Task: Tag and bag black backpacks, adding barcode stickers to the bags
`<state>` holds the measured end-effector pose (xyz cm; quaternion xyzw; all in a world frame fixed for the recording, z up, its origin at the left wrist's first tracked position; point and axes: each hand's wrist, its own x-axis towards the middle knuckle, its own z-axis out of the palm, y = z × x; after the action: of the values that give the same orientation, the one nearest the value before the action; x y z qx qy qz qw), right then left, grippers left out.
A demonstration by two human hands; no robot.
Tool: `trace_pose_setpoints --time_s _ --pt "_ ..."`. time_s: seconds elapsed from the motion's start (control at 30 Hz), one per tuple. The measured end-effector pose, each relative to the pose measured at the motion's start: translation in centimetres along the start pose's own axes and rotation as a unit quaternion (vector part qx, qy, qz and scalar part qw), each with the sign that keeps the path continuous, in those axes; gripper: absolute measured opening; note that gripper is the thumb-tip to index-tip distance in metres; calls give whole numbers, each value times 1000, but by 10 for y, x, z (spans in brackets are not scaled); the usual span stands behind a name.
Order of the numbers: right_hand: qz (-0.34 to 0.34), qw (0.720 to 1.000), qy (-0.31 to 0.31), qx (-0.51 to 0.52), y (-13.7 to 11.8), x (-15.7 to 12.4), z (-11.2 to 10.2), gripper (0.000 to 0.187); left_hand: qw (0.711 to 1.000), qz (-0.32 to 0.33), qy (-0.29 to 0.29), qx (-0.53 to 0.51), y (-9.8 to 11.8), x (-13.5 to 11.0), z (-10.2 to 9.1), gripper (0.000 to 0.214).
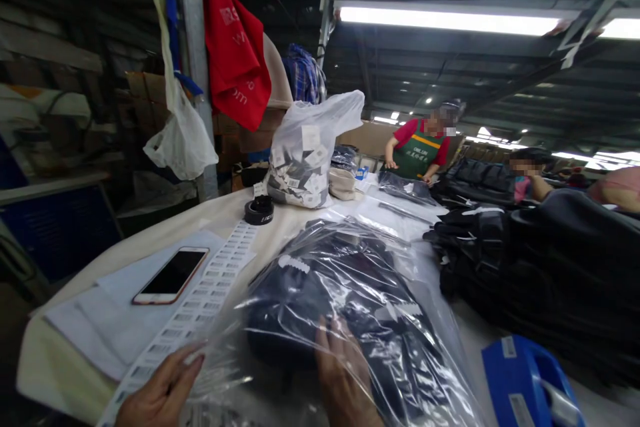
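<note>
A dark backpack (pixel 300 293) lies on the table inside a clear plastic bag (pixel 225 353), whose folds and glare blur its details. My left hand (pixel 163 383) is at the bag's near left edge, its thumb and forefinger closed on the plastic. Stretched fingers of my right hand (pixel 343 367) rest against the backpack, and the film seems to pass over them. Left of the bag runs a long strip of barcode labels (pixel 220 277), with a phone (pixel 171 275) face up on white sheets beside it.
Black bags (pixel 530 267) are piled along the right side. A blue tape dispenser (pixel 530 380) sits near right. Further back stand a black tape roll (pixel 259 211) and a plastic bag of tags (pixel 300 167). A co-worker (pixel 420 147) handles a wrapped item across the table.
</note>
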<state>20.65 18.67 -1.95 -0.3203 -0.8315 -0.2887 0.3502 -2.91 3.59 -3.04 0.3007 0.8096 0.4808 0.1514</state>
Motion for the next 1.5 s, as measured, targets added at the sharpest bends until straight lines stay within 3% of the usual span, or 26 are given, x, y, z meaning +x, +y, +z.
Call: trace_pose_setpoints --time_s 0.13,0.27,0.4,0.53,0.73,0.93,1.0,1.07,1.13,1.17,1.23,1.3,1.33,1.4,1.43,1.5 --pt "-59 994 -89 34 11 4 -12 44 999 -13 52 0 21 -9 2 56" --pt "-61 984 -151 76 21 10 -19 49 987 -113 -20 -117 42 -29 17 67" --pt "-57 975 -194 88 22 16 -21 47 926 -224 -96 -289 58 -44 40 56" --pt "-56 970 -217 89 23 25 -26 48 891 -272 -144 -335 71 -52 62 42" --pt "-59 970 -219 86 32 37 -30 49 877 -285 -171 -348 79 -61 64 33" --pt "-89 979 -161 89 20 15 -18 43 880 -289 -157 -342 71 -67 59 40" --pt "-89 980 -150 95 18 6 -19 47 880 -290 -187 -326 65 -73 59 43" --pt "-93 981 -135 107 23 -3 -26 51 872 -280 -279 -288 62 -81 54 43" --pt "-113 977 -121 132 32 -16 -38 53 869 -245 -367 -224 62 -88 41 39" --pt "-128 974 -110 153 37 -25 -45 52 879 -213 -382 -189 65 -89 33 36" --pt "-154 964 -94 196 49 -45 -58 48 931 -89 -333 -121 77 -86 15 27" --pt "-155 959 -88 222 58 -65 -67 43 965 134 -220 -56 96 -76 3 15" --pt "-146 960 -88 223 63 -75 -70 41 951 266 -156 -19 107 -70 1 13" --pt "-118 965 -102 211 69 -89 -73 40 868 484 -87 71 127 -58 8 31" --pt "-105 966 -116 205 71 -95 -74 40 826 543 -87 124 135 -53 16 39" --pt "-85 963 -162 197 74 -102 -77 45 758 596 -134 229 143 -46 37 54"
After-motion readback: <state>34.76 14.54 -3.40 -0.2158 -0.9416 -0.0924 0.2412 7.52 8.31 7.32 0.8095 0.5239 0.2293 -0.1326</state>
